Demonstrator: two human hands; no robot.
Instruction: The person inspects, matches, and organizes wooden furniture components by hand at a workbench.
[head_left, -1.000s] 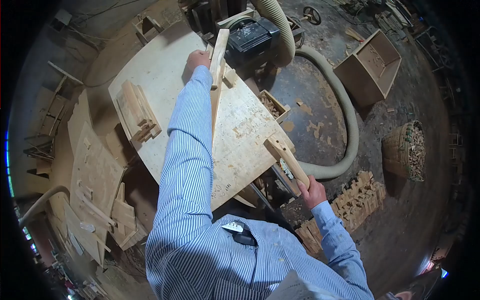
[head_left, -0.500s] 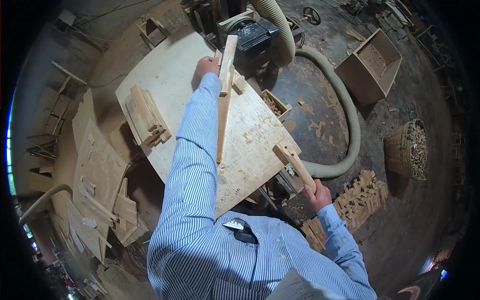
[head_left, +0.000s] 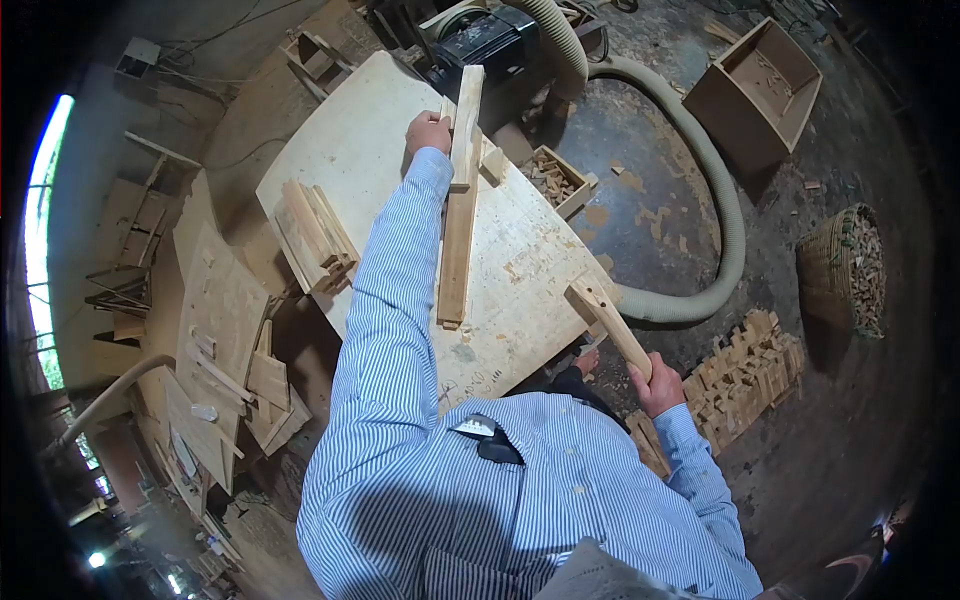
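Note:
My left hand [head_left: 428, 132] is closed at the far side of the pale worktable [head_left: 350, 130], its fingers at a small wood piece [head_left: 447, 112] beside an upright-edged wooden bar [head_left: 466, 125]. A longer wooden strip [head_left: 458, 262] runs from that bar toward me along the tabletop. My right hand [head_left: 658, 387] is wrapped round the near end of a pale wooden piece [head_left: 617, 325] with dark holes at its far end. That far end lies over the table's right front corner. The fingertips of my left hand are partly hidden.
A stack of wooden strips [head_left: 315, 235] rests at the table's left edge. Beyond the table is a dark motor [head_left: 485, 45] with a ribbed hose [head_left: 733, 230] curving right. Cut blocks [head_left: 745, 375], a wicker basket [head_left: 835, 270] and a box [head_left: 750, 95] stand on the floor at right.
The view has shifted, so the table and both hands appear slightly right. My left hand stays by the bar, and my right hand still holds the holed wooden piece. A foot now shows below the table.

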